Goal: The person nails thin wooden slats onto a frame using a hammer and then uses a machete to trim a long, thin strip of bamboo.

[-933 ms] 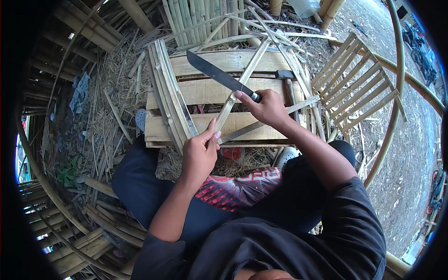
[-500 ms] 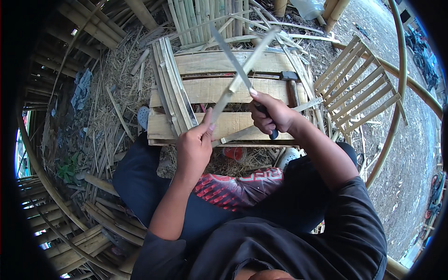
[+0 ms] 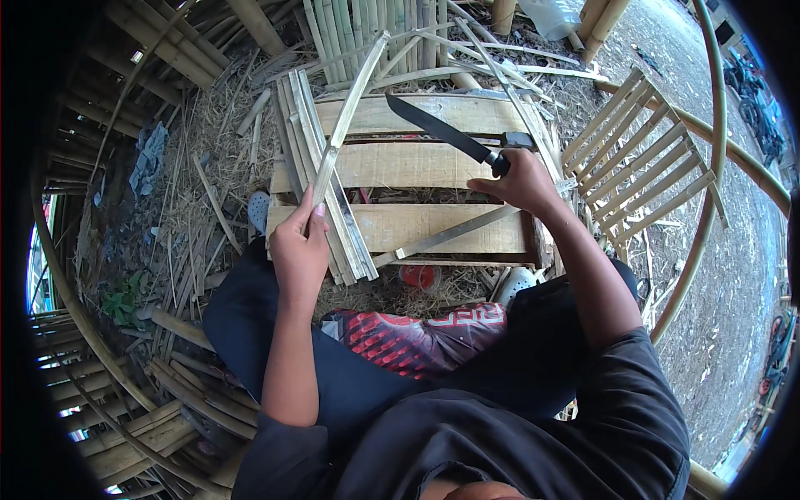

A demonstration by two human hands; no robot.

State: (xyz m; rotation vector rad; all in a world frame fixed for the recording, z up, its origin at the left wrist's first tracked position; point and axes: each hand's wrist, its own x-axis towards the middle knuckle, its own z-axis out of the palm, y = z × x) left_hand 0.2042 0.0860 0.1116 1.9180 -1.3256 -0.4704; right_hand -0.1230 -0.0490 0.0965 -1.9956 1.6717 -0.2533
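My left hand (image 3: 301, 246) is closed on the lower end of a long bamboo strip (image 3: 346, 121), which slants up and away over the slatted wooden bench (image 3: 400, 162). On the right, my right hand (image 3: 525, 182) grips the handle of a large knife (image 3: 446, 132) with a broad dark blade. The blade points to the far left above the bench, apart from the strip. Beneath the held strip, a bundle of bamboo strips (image 3: 340, 223) lies along the bench's left side. Another loose strip (image 3: 458, 236) crosses the near slat.
A hammer (image 3: 517, 140) lies on the bench behind my right hand. To the right leans a small bamboo rack (image 3: 637, 154). A red cup (image 3: 419, 277) sits under the bench's near edge. Bamboo poles (image 3: 179, 387) and shavings cover the ground at left.
The knife and the bamboo strip were crossed and are now apart. My right hand has moved right, turning the blade flatter; my left hand has swung left with the strip.
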